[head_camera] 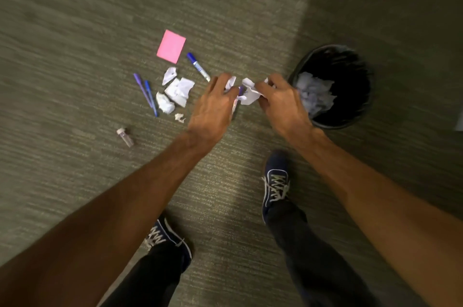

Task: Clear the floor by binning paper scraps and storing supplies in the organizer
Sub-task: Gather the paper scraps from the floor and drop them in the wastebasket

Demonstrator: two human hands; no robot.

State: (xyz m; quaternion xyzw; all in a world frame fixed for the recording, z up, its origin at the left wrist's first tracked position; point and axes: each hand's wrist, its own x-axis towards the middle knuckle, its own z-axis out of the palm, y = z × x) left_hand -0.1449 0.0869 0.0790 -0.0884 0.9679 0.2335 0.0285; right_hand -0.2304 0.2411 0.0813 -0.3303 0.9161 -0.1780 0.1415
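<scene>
My left hand [215,106] and my right hand [280,101] both grip white crumpled paper scraps [248,93] just left of the black bin [368,96], which holds crumpled paper [315,93]. More white scraps [176,92] lie on the carpet to the left. Beside them are two blue pens [147,94], a blue marker [198,67], a pink sticky-note pad [171,46] and a small clear vial [125,137]. Something purple shows between my hands; I cannot tell what it is.
My two dark sneakers [275,181] [170,239] stand on the grey-green carpet below my arms. A pale object [459,121] pokes in at the right edge. No organizer is in view.
</scene>
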